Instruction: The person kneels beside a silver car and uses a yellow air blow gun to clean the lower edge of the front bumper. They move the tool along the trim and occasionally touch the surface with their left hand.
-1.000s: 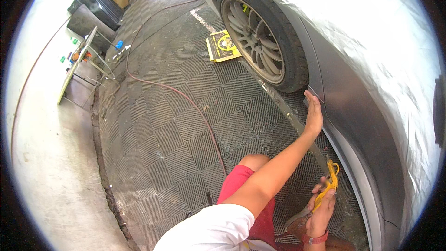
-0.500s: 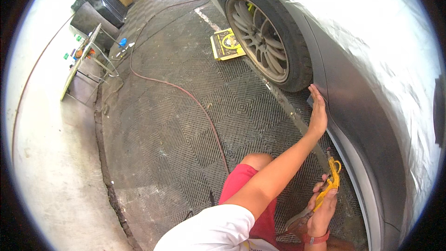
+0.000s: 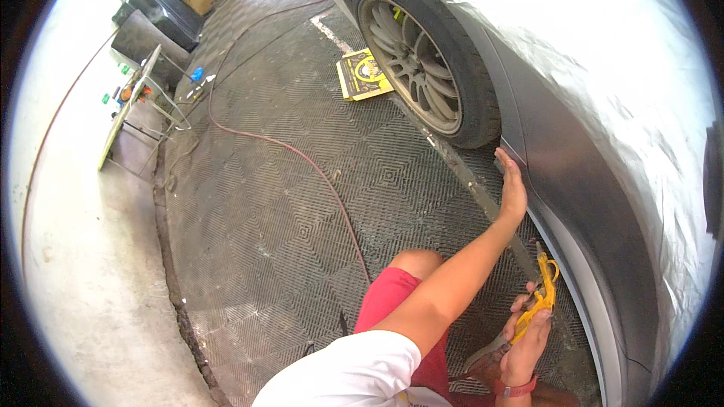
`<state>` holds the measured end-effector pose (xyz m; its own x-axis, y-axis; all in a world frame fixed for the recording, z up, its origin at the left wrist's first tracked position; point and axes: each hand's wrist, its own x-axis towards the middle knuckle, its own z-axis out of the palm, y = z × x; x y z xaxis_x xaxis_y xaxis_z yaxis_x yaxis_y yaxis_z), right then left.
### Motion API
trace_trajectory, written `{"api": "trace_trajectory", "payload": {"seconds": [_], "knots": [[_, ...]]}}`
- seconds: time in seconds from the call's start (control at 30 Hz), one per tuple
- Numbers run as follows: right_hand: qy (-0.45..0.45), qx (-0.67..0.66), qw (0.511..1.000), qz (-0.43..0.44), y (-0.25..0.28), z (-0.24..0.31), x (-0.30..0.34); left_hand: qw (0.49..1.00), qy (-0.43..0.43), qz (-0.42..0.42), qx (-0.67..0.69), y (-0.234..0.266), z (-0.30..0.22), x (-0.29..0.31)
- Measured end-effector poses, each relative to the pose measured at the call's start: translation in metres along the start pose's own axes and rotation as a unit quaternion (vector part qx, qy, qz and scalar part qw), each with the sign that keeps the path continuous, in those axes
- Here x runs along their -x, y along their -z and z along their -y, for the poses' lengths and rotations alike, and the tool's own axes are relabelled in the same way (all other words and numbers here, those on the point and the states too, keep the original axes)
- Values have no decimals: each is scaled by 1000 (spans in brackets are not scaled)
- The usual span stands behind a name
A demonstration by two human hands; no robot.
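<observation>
My left arm stretches forward, and my left hand (image 3: 513, 190) lies against the lower edge of the dark grey car panel (image 3: 581, 173), just behind the wheel. Its fingers are straight and together, with the palm toward the panel. Nearer to me, my right hand (image 3: 529, 338) is wrapped round a yellow air blow gun (image 3: 544, 294). The gun's nozzle points forward, beside the light grey side sill (image 3: 577, 271). A red band (image 3: 516, 389) circles my right wrist. Where the gun's hose attaches is hard to make out.
Silvery covering sheet (image 3: 618, 45) drapes the car above the panel. A spoked wheel (image 3: 422, 60) stands ahead, with a yellow box (image 3: 363, 75) beside it. A reddish hose (image 3: 302, 154) crosses the patterned floor. A small table (image 3: 132, 105) leans near the left wall.
The view has shifted slightly, with the wheel now a little further left. My left hand has slid slightly nearer along the panel's edge. The blow gun stays in my right hand, barely moved.
</observation>
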<state>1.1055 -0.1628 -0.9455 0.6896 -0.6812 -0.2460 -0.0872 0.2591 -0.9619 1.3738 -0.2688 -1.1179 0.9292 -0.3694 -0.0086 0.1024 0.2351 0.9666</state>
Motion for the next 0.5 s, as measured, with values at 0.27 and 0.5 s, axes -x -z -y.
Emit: {"api": "trace_trajectory", "payload": {"seconds": [0.27, 0.5], "knots": [[-15, -9, 1000, -11, 0, 1, 1, 960, 221, 45, 163, 24, 42, -19], [-5, -8, 1000, -16, 7, -3, -2, 997, -41, -31, 59, -14, -56, -3]]}}
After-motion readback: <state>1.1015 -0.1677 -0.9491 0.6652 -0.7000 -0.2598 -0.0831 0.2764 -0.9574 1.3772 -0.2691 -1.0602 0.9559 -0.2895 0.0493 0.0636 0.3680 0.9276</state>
